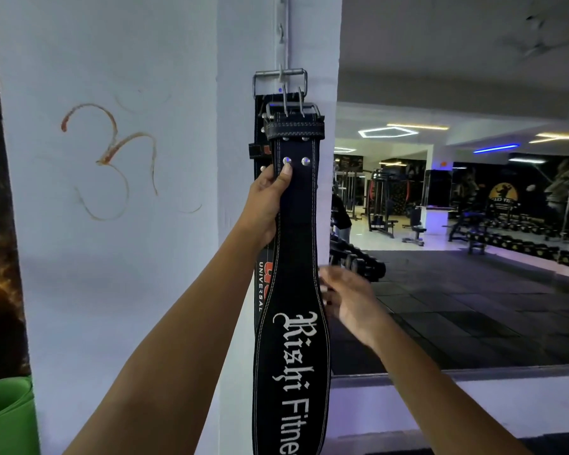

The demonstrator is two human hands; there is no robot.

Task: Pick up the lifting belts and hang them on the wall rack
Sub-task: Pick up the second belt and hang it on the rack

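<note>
Against pillar (322,44), left hand (266,205) grips front belt (296,257), covering hung belt (260,126).

A lifting belt (293,274) hung down the pillar (234,126), in front of a second belt (262,290) whose buckle (280,81) sat on the wall rack (282,34) above. The left hand (266,205) closed on the front belt's left edge, below its own buckle; the right hand (349,298) lay just beside its right edge. A mirror (457,224) stood to the right.

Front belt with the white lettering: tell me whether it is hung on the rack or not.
Cannot tell. The front belt hangs straight, but its buckle sits below the hooked one, no hook visible through it, and the left hand grips it.
</note>
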